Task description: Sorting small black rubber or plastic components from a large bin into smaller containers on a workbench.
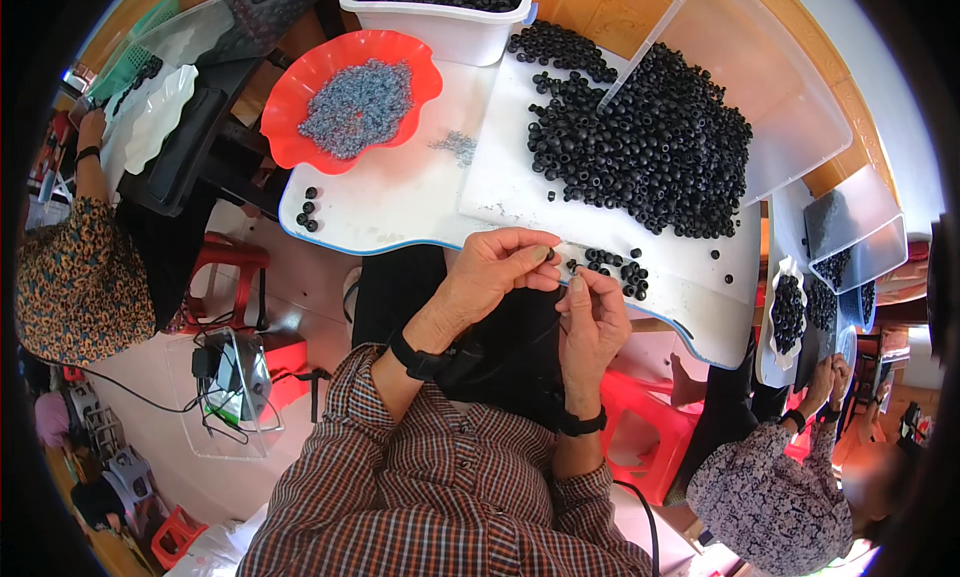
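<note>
The left hand (495, 272) pinches a tiny black ring (550, 254); the right hand (592, 312) is curled, fingertips together. At twelve o'clock, a red dish (290, 107) holds grey bits (358, 107); a white tub (440, 22) holds black rings.

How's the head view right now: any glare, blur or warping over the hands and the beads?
Head view: even daylight, mild glare on the white board; left hand and right hand sharp, bead pile crisp; fisheye bends the board's edge and the clear tray; black vignette at the corners; people at the rim stretched and softer.
</note>
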The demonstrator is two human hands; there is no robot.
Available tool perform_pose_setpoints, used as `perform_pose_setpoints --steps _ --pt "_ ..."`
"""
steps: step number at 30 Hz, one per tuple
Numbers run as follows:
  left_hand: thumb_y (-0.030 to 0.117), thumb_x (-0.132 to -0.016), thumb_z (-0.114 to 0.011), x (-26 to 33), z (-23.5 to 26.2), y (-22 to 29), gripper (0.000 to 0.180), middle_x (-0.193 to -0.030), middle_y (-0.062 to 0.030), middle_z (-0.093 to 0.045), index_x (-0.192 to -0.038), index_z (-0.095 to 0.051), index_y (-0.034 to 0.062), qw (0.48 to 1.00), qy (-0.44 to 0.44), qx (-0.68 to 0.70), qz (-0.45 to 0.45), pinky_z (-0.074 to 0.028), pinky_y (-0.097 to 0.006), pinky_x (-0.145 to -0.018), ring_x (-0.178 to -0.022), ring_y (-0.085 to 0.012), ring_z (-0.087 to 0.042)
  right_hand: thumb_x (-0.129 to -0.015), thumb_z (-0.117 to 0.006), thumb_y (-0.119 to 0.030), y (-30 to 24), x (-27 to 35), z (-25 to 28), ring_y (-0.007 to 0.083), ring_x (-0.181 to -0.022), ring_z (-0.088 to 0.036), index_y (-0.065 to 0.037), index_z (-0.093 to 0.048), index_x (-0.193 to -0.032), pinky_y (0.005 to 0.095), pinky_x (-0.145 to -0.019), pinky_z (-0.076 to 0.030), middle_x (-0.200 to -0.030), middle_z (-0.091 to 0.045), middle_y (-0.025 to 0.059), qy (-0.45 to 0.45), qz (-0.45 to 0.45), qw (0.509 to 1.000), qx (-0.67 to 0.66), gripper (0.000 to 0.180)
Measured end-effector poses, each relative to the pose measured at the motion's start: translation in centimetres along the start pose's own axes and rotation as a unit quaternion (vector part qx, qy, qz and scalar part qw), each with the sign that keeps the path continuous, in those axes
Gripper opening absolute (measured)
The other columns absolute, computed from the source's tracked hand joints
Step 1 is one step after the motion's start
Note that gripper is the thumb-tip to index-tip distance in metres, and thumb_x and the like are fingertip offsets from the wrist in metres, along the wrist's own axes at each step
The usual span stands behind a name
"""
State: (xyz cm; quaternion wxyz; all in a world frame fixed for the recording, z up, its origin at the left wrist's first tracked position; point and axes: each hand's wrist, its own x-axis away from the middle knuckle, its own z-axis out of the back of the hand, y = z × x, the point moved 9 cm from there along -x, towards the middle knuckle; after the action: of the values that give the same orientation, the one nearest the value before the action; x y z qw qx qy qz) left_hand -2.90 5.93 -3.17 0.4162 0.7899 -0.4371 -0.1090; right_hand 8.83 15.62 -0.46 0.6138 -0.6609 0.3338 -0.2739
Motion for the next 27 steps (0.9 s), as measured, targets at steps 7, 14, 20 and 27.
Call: perform_pose_setpoints --steps 7,14,20,27 --pt "0.01 -0.099 -0.051 0.3 0.0 -0.3 0.026 -0.1 -0.0164 -0.067 -0.117 -0.059 -0.006 0.999 -0.012 0.04 0.004 -0.06 -0.028 -0.073 -0.082 -0.0182 -0.069 -0.091 -0.062 -0.003 -0.1 0.1 -0.3 0.0057 -0.065 -0.055 0.001 -0.062 -0.099 0.0182 -0.059 -0.046 -0.081 -0.059 0.0011 -0.006 0.012 1.0 -0.006 0.008" --pt "0.011 -0.098 -0.053 0.4 -0.2 -0.3 0.025 -0.098 -0.0162 -0.067 -0.115 -0.058 -0.006 0.996 -0.02 0.088 0.005 -0.06 -0.028 -0.07 -0.08 -0.0181 -0.069 -0.091 -0.063 -0.003 -0.7 0.1 -0.8 0.006 -0.065 -0.055 0.0 -0.063 -0.098 0.0184 -0.059 -0.046 -0.082 -0.059 0.001 -0.009 0.014 1.0 -0.014 0.008" --pt "0.011 -0.096 -0.056 0.6 0.2 -0.1 0.023 -0.096 -0.0112 -0.067 -0.115 -0.062 -0.0024 0.997 0.007 0.074 0.007 -0.059 -0.027 -0.068 -0.079 -0.0161 -0.068 -0.09 -0.064 -0.004 -0.7 0.1 -0.9 0.0064 -0.065 -0.056 0.001 -0.064 -0.099 0.0184 -0.059 -0.046 -0.084 -0.059 0.0017 -0.014 0.012 1.0 -0.009 0.009" --pt "0.01 -0.097 -0.056 0.8 0.0 0.4 0.027 -0.095 -0.0077 -0.065 -0.121 -0.06 -0.002 0.997 0.0 0.074 -0.019 -0.054 -0.024 -0.071 -0.081 -0.0119 -0.063 -0.09 -0.064 -0.003 -1.0 0.1 -1.4 0.0067 -0.066 -0.056 0.001 -0.064 -0.099 0.0186 -0.059 -0.046 -0.087 -0.06 0.0023 -0.025 0.018 1.0 -0.001 0.01"
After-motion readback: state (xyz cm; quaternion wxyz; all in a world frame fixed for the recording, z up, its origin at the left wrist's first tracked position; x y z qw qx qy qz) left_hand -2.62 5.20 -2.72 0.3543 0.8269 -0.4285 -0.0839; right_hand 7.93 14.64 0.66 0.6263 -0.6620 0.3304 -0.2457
